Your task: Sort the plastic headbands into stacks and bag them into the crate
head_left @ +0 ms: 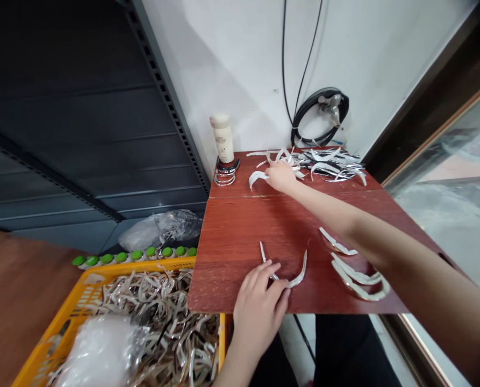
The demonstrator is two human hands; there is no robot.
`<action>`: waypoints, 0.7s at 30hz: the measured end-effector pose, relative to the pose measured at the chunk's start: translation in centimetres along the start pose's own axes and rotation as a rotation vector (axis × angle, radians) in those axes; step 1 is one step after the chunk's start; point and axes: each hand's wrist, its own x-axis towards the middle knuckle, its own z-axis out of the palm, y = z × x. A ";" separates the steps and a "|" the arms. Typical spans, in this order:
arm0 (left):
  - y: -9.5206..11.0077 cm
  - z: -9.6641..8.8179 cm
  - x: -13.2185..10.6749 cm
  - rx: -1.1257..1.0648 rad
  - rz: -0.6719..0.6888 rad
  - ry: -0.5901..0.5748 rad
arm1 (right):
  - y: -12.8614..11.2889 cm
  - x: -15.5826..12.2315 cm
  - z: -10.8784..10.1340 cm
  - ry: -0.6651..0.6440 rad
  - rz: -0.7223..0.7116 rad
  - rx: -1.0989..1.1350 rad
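My left hand (259, 298) rests near the table's front edge, its fingers closed over the bottom of a U-shaped curved strip (300, 277). Both ends of that strip stick out past the fingers. At the back of the table, my right hand (282, 176) reaches to a heap of strips (332, 163), some white-backed and some shiny silver. A white curved strip (257, 177) juts out leftward from its closed fingertips. Under my right forearm lie more curved strips (360, 282), white on one face with a shiny edge, partly hidden by the arm.
A cream bottle (222, 138) stands at the back left of the red-brown table (240, 226), beside stacked shiny rings (224, 176). Coiled black cable (300, 126) hangs against the wall. Lower left, a yellow crate (70, 306) holds many curved strips and a plastic bag (102, 349). Green-capped bottles (137, 255) line its far side.
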 end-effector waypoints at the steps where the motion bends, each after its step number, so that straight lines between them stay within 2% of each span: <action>1: 0.0 0.0 0.0 -0.001 -0.004 -0.006 | -0.3 0.0 0.1 -0.004 -0.004 -0.013; 7: 0.1 -0.1 0.1 -0.008 0.003 -0.025 | -1.3 -1.2 -0.2 -0.037 -0.078 -0.011; 10: 0.1 -0.1 0.1 0.007 0.001 -0.026 | -0.3 -1.7 -1.6 -0.058 -0.082 0.033; 12: 0.1 -0.1 0.1 0.041 -0.018 -0.010 | 0.9 -2.3 -2.8 -0.119 -0.131 0.141; 14: 0.2 0.1 0.1 0.085 -0.041 0.007 | 2.0 -3.6 -4.1 -0.288 -0.234 0.385; 17: 0.3 0.4 0.3 0.149 -0.060 0.005 | 2.7 -6.7 -5.6 -0.647 -0.400 0.735; 19: 0.5 0.5 0.4 0.193 -0.070 -0.008 | 2.5 -8.9 -6.2 -0.805 -0.487 0.773; 21: 0.6 0.5 0.6 0.235 -0.075 -0.028 | 2.0 -10.4 -6.4 -0.878 -0.534 0.766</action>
